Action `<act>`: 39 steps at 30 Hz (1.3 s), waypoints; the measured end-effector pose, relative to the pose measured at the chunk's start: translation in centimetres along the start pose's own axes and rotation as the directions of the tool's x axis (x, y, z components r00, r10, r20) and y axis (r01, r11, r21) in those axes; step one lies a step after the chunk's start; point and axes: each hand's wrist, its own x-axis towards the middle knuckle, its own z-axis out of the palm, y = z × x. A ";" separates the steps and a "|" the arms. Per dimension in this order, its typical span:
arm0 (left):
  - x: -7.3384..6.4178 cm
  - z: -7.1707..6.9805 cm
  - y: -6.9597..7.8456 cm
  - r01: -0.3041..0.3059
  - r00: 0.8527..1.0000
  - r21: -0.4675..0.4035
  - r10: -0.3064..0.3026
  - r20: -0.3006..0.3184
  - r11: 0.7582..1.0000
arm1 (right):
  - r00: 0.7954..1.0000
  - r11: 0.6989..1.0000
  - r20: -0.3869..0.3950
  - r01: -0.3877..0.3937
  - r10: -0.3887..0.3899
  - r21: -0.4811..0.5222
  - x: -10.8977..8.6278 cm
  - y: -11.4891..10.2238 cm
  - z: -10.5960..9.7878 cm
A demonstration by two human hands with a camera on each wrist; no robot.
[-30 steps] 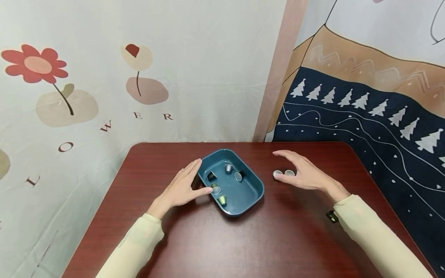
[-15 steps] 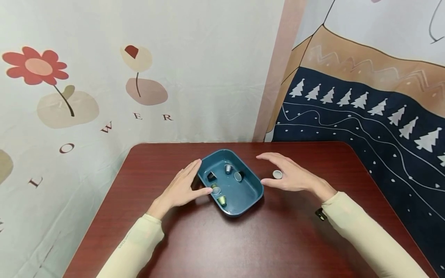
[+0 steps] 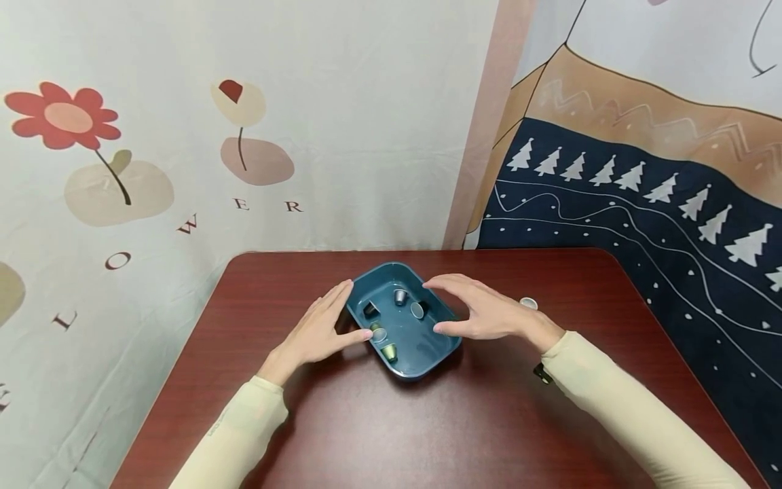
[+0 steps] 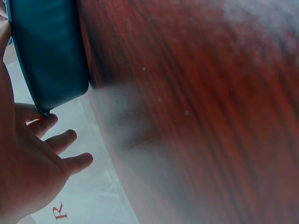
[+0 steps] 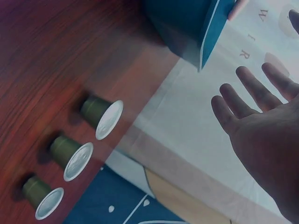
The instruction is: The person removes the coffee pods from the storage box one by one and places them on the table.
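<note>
A deep blue rectangular tray [image 3: 421,360] stands at an angle on the table. Several coffee capsules are in it: a silver one [image 3: 400,297], a dark one with a pale lid [image 3: 418,310], a black one [image 3: 370,310] and a green one [image 3: 389,352] among them. My left hand [image 3: 314,333] is at the tray's left side, fingers extended along the rim and thumb reaching over it. Over the right rim my right hand [image 3: 489,312] spreads its thumb from straight fingers, with nothing between them. In the right wrist view its fingers stand apart from the tray wall.
Three green capsules [image 5: 65,150] with silver lids lie on the table right of the tray. One lid [image 3: 528,303] shows past my right wrist in the head view; the hand hides the others. Printed curtains hang behind the table's back edge [image 3: 342,252].
My right hand has moved left from the capsules on the table to the tray's right rim. The left hand and the tray have stayed in place.
</note>
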 end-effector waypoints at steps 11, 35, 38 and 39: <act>-0.1 -0.3 0.3 0.002 1.000 -0.005 -0.002 0.008 1.000 | 0.994 0.998 0.096 0.058 -0.054 -0.033 2.0 -1.2 1.3; -0.2 -0.3 0.3 0.006 1.000 -0.011 -0.006 0.005 1.000 | 0.945 0.994 0.328 0.037 0.000 -0.105 4.7 -2.2 4.2; -0.2 -0.2 0.2 0.009 1.000 -0.013 -0.009 0.005 1.000 | 0.935 0.990 0.355 0.060 -0.011 -0.127 5.1 -2.3 4.7; -0.2 -0.1 0.2 0.011 1.000 -0.011 -0.011 0.006 1.000 | 0.932 0.988 0.363 0.070 -0.016 -0.136 5.2 -2.3 4.9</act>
